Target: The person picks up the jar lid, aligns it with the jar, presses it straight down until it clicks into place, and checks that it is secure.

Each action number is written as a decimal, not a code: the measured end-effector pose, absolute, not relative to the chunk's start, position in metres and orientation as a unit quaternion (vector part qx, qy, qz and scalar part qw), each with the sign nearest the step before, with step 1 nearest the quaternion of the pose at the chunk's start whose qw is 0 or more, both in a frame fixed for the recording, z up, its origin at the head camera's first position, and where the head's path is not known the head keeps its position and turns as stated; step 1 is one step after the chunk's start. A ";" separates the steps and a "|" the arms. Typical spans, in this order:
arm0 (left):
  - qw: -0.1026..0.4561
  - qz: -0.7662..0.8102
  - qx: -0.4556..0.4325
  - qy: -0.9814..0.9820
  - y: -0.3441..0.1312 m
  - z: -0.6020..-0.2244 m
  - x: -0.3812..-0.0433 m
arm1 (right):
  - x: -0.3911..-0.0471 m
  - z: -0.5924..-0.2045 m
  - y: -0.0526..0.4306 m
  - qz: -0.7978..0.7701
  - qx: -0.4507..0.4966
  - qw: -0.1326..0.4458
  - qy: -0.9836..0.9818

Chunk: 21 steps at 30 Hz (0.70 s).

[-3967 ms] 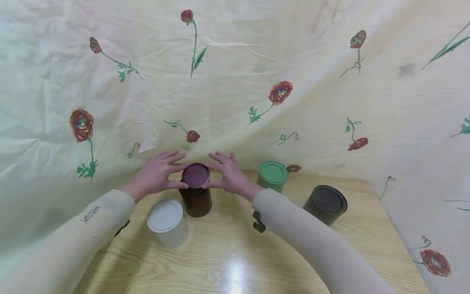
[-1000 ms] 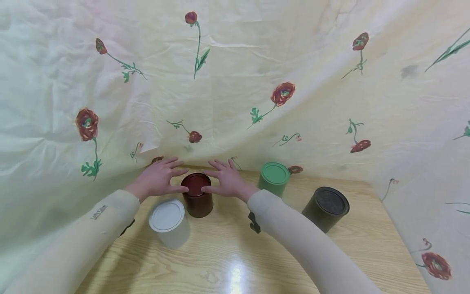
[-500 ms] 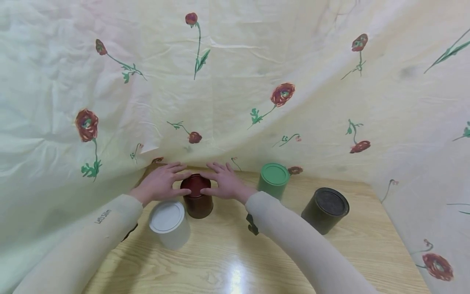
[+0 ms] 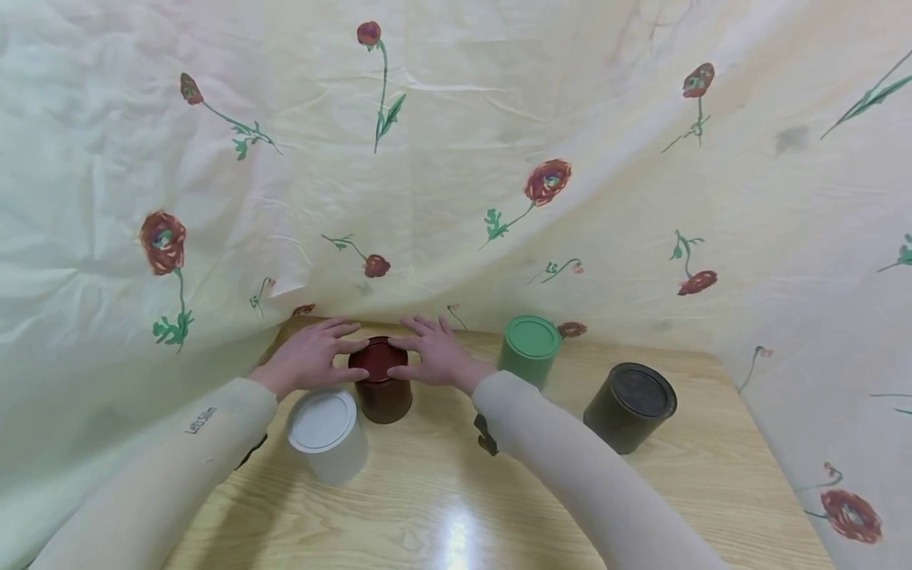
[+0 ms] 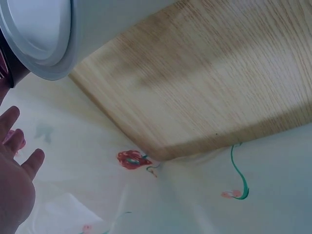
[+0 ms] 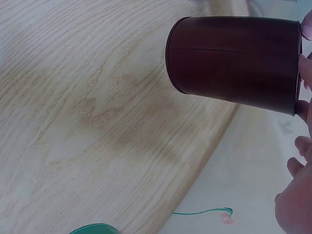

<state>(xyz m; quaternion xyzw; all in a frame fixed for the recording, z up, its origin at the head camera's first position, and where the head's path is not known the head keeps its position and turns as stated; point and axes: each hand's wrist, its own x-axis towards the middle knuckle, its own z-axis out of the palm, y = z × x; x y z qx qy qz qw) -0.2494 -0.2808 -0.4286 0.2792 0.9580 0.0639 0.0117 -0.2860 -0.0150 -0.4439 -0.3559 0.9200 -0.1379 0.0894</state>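
Observation:
In the head view a dark red can (image 4: 387,402) stands upright near the back of the table, its round lid (image 4: 381,358) level on top. My left hand (image 4: 309,355) rests thumb and forefinger on the lid's left side, the other fingers spread behind. From the opposite side my right hand (image 4: 438,355) touches the lid's right side likewise, its fingers fairly straight. The right wrist view shows the can (image 6: 234,61) from the side with fingertips at its rim. Only part of the left hand (image 5: 17,190) appears in the left wrist view.
A white lidded can (image 4: 328,435) stands just in front and left of the red one. To the right are a green can (image 4: 530,348) and a black can (image 4: 630,408). Flower-patterned cloth (image 4: 442,142) hangs along the wooden table's (image 4: 399,507) back edge.
Four seconds ago both hands held the lid slightly raised above the can, with a dark gap below. It has come down onto the rim. My thumbs have since shifted inward over its top.

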 end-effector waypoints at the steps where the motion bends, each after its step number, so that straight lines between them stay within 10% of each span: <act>1: 0.014 0.063 0.278 0.959 -0.280 -0.428 -0.250 | -0.286 -0.443 -0.015 -0.135 -0.355 0.089 0.921; 21: 0.021 0.046 0.269 0.962 -0.273 -0.425 -0.246 | -0.281 -0.431 -0.024 -0.040 -0.343 0.081 0.935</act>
